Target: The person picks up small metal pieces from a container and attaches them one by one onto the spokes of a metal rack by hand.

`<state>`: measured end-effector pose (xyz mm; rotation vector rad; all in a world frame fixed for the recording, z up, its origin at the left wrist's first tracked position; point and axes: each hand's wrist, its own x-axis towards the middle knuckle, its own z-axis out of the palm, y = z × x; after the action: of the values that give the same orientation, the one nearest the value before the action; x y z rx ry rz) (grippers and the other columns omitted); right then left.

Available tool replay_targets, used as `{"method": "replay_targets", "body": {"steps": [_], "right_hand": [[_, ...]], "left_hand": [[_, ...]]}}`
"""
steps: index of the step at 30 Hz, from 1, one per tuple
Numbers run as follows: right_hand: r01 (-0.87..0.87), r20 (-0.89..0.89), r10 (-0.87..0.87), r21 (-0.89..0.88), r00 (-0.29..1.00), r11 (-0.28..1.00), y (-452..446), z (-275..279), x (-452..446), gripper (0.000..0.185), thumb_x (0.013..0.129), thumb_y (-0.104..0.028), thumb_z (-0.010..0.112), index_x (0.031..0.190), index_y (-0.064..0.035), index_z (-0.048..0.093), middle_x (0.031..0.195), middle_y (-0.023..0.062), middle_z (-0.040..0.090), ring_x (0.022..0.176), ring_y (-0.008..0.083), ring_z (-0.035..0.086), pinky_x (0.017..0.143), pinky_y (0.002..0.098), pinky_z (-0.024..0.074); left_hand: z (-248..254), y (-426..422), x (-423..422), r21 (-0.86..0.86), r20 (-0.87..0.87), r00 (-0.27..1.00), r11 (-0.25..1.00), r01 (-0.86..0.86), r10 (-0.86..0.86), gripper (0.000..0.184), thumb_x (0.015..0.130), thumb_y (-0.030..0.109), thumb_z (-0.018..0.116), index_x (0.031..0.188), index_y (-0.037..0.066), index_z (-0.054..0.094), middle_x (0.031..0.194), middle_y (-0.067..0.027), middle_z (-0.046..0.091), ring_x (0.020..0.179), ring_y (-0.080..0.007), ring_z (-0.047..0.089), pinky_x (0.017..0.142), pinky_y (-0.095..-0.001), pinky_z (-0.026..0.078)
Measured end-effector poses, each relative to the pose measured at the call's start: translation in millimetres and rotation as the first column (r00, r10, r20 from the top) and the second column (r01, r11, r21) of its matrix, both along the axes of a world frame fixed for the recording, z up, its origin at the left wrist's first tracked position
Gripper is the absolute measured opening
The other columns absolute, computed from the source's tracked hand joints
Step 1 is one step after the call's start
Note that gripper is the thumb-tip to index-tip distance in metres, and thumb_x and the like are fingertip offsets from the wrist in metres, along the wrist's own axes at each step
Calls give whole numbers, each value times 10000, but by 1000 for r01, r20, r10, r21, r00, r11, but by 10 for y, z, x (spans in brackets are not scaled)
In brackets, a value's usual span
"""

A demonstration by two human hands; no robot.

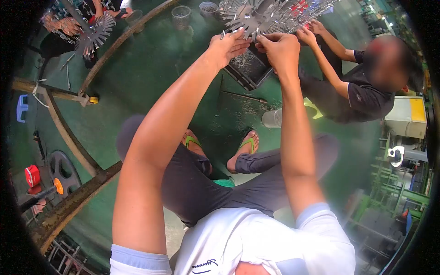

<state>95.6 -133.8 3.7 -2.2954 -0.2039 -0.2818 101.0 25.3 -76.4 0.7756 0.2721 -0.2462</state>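
At the top of the head view is a metal assembly [256,16] with toothed, slotted discs and rows of small links or pins. My left hand [227,49] is at its lower left edge, fingers stretched out and apart, fingertips close to the teeth. A small metal pin [223,35] shows at the back of that hand; whether it is gripped is unclear. My right hand [283,54] is pinched at the lower rim of the disc, its fingertips partly hidden. What it pinches cannot be made out. Below both hands sits a black tray [250,82] with loose metal pins.
A co-worker [366,87] on the right reaches to the same assembly. Another toothed disc [95,36] and a person's hands are at upper left. On the floor are a metal rod [245,97], scattered pins, a clear tub [272,118] and plastic cups [181,18]. A curved frame [68,133] stands left.
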Motion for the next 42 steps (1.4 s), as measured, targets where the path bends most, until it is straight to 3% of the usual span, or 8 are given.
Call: {"method": "replay_targets", "body": {"steps": [5, 22, 26, 27, 34, 38, 41, 42], "right_hand": [[15, -51, -14, 14, 999, 1000, -45, 29, -83, 254, 822, -202, 772, 891, 41, 795, 712, 145, 755, 656, 210, 753, 680, 321, 581], [69, -18, -69, 46, 997, 997, 19, 44, -278, 256, 850, -202, 761, 887, 49, 786, 697, 182, 735, 624, 207, 727, 647, 348, 555], [82, -30, -84, -57, 996, 995, 71, 210, -400, 257, 855, -203, 758, 864, 53, 781, 704, 199, 726, 656, 289, 736, 690, 377, 558], [123, 48, -118, -142, 992, 982, 79, 206, -432, 273, 859, -220, 757, 899, 50, 779, 770, 212, 739, 727, 332, 748, 714, 394, 565], [45, 169, -61, 96, 984, 994, 455, 232, -572, 342, 870, -254, 762, 951, 78, 744, 797, 225, 737, 750, 349, 748, 715, 406, 566], [53, 210, -80, 135, 974, 989, 508, 49, -357, 308, 909, -226, 719, 891, 81, 728, 779, 269, 694, 712, 409, 705, 669, 453, 526], [61, 201, -88, 141, 976, 988, 525, -3, -344, 310, 938, -223, 684, 854, 74, 717, 769, 288, 663, 696, 448, 668, 645, 483, 495], [67, 193, -96, 151, 976, 986, 531, -10, -370, 315, 947, -228, 674, 850, 69, 716, 764, 290, 655, 695, 458, 657, 642, 487, 490]], "left_hand": [[-43, -63, -14, -33, 17, 1000, 999, 3, -3, 316, 1005, 229, 684, 1142, -55, 659, 1130, -190, 732, 1050, -291, 719, 939, -396, 603], [81, -118, -207, -35, -37, 999, 999, 31, -32, 314, 1030, 256, 647, 1184, -16, 629, 1182, -177, 717, 1109, -293, 691, 989, -407, 552], [54, -75, -173, -62, -40, 998, 997, 38, -40, 288, 1025, 262, 655, 1159, 8, 639, 1161, -173, 719, 1069, -293, 702, 961, -411, 564], [44, -91, -159, -105, -29, 1000, 994, -5, 2, 292, 1033, 230, 639, 1138, -42, 628, 1087, -190, 719, 998, -304, 722, 888, -415, 614], [-39, -52, -120, -107, 48, 998, 994, 38, -33, 263, 1052, 213, 585, 1133, -27, 656, 1096, -138, 740, 1018, -239, 723, 879, -365, 574], [-85, -33, -88, -9, 44, 998, 999, 36, -36, 295, 1049, 243, 562, 1162, -2, 681, 1090, -108, 741, 1036, -214, 712, 910, -342, 545], [-46, 36, -160, 37, 14, 998, 997, 66, -66, 262, 1035, 215, 568, 1108, 6, 709, 1043, -116, 751, 960, -219, 730, 826, -353, 568], [-14, 58, -200, 150, 9, 993, 981, 119, -122, 277, 1042, 222, 547, 1119, 7, 703, 1049, -119, 745, 947, -226, 729, 828, -373, 574]]}}
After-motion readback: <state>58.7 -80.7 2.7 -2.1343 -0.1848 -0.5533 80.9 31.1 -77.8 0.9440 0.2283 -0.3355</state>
